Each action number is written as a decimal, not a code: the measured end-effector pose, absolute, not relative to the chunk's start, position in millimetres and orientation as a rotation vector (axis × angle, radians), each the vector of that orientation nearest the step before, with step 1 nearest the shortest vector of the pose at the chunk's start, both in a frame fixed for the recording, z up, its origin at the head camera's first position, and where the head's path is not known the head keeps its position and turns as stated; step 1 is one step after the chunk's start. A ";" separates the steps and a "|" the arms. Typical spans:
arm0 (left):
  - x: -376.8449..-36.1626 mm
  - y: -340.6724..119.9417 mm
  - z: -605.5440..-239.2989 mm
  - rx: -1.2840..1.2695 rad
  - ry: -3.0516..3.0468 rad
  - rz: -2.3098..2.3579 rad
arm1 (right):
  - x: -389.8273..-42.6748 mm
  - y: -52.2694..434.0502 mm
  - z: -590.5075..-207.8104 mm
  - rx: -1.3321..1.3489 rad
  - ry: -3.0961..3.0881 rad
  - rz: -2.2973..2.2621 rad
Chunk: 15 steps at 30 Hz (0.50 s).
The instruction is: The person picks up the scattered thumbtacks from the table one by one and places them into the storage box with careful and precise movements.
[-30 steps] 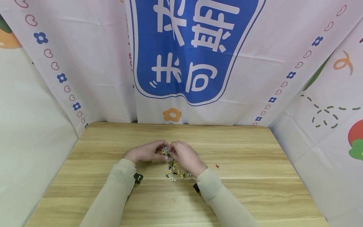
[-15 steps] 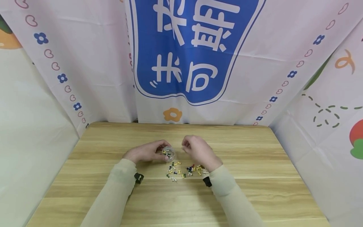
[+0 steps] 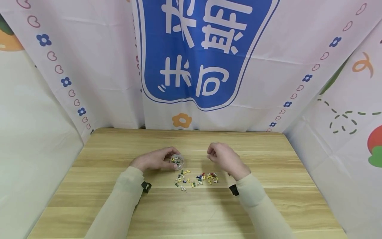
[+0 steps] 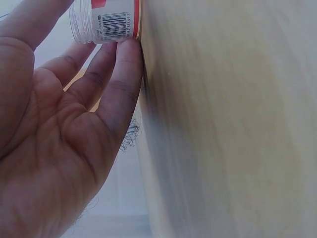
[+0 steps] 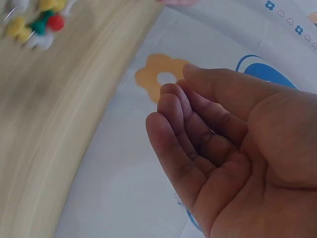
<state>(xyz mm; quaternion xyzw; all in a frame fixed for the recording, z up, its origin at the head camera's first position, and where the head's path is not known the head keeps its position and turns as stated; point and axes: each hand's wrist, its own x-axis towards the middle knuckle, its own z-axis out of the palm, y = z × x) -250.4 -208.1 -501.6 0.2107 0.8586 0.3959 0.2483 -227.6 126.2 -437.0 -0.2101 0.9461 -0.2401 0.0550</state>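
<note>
wooden table (image 3: 256, 199) – left hand (image 3: 150, 160) holds barcode-labelled jar (image 3: 177, 161).

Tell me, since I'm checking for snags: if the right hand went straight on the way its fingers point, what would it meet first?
The right hand points left, toward the small clear jar gripped by the left hand. Only bare table appears between them, so probably the jar, though depth is unclear.

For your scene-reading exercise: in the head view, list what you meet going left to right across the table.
Left hand → small clear jar that it holds → loose pile of coloured pushpins → right hand, empty, fingers loosely curled.
</note>
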 end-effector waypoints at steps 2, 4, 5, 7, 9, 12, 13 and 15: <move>-250.5 -208.1 -501.8 0.570 2.338 1.081 | -228.0 130.7 -437.1 -0.630 2.878 -0.709; -251.0 -208.1 -502.1 0.571 2.336 1.081 | -227.9 134.8 -437.1 -0.626 2.882 -0.684; -251.3 -208.1 -502.3 0.572 2.335 1.083 | -227.7 136.5 -437.0 -0.624 2.885 -0.667; -251.9 -208.1 -502.7 0.576 2.331 1.086 | -227.3 140.2 -437.1 -0.619 2.886 -0.636; -252.1 -208.4 -502.8 0.583 2.330 1.086 | -227.0 143.7 -436.9 -0.634 2.890 -0.595; -252.0 -208.8 -502.7 0.588 2.328 1.086 | -226.3 148.7 -437.1 -0.641 2.889 -0.538; -251.9 -208.9 -502.6 0.588 2.328 1.086 | -226.1 150.2 -437.3 -0.640 2.886 -0.523; -251.6 -209.0 -502.4 0.587 2.328 1.085 | -225.0 152.9 -437.6 -0.632 2.877 -0.498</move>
